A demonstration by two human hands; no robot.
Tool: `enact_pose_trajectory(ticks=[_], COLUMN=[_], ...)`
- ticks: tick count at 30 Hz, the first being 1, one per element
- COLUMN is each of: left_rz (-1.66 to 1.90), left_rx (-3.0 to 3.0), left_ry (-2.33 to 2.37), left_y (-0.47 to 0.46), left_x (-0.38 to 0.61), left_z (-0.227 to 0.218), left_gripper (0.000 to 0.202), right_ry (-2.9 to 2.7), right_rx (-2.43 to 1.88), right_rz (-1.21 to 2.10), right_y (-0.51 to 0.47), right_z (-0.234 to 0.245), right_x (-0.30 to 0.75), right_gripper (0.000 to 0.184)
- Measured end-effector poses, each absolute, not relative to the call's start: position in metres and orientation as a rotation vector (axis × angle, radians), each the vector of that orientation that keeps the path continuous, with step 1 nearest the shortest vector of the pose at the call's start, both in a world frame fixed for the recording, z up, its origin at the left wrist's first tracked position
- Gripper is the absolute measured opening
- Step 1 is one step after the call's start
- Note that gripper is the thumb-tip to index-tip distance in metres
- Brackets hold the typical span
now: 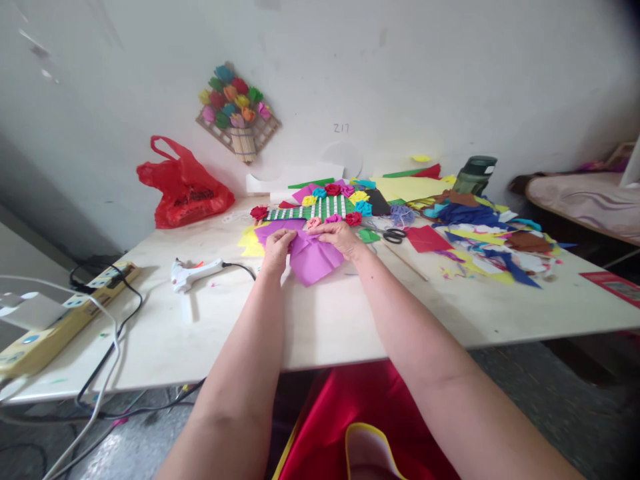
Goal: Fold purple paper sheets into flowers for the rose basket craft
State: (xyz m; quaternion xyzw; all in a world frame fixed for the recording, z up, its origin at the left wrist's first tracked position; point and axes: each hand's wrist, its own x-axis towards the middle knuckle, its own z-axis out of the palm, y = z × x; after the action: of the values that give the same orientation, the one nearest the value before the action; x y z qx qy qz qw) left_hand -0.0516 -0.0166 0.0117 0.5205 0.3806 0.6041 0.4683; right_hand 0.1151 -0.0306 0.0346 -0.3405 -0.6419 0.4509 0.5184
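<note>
Between my two hands I hold a sheet of purple paper (314, 261), creased and hanging down over the front part of the table. My left hand (281, 248) pinches its upper left edge with the fingers closed. On the upper right, my right hand (339, 239) grips the same sheet, thumb and fingers pressed together. Just behind the hands lies a green and white striped panel (323, 208) edged with paper flowers in red, yellow, blue and pink. More purple paper and yellow paper (251, 241) lie to the left of my left hand.
A white glue gun (194, 273) rests at the left, near a power strip (70, 317) with cables. Scissors (394, 235), a thin stick (407, 262), red paper (427, 239) and a heap of scraps (493, 233) lie right. Behind stand a red bag (183, 187) and a bottle (475, 175).
</note>
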Motion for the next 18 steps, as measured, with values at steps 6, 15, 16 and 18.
enact_pose_trajectory(ticks=[6,15,16,18], left_rz=[1.478,1.457,1.455,1.455], left_rx=[1.279,1.251,1.242,1.229], left_ry=[0.944,0.931,0.921,0.907], left_y=[-0.0169,-0.0191,-0.0189,-0.0178], left_x=[-0.0513,-0.0508,-0.0507,-0.0505], left_z=[0.0121,0.0132,0.0128,0.0119], left_gripper=[0.018,0.024,0.024,0.024], right_ry=[-1.590,-1.672,-1.662,-1.651], right_rx=[-0.831,-0.729,-0.738,-0.766], right_rz=[1.040,1.048,1.046,1.035], right_y=[-0.0331,-0.0335,-0.0335,-0.0341], right_z=[0.0363,0.0360,0.0359,0.0362], right_x=[0.1151,0.1194,0.1190,0.1176], right_gripper=[0.019,0.020,0.020,0.020])
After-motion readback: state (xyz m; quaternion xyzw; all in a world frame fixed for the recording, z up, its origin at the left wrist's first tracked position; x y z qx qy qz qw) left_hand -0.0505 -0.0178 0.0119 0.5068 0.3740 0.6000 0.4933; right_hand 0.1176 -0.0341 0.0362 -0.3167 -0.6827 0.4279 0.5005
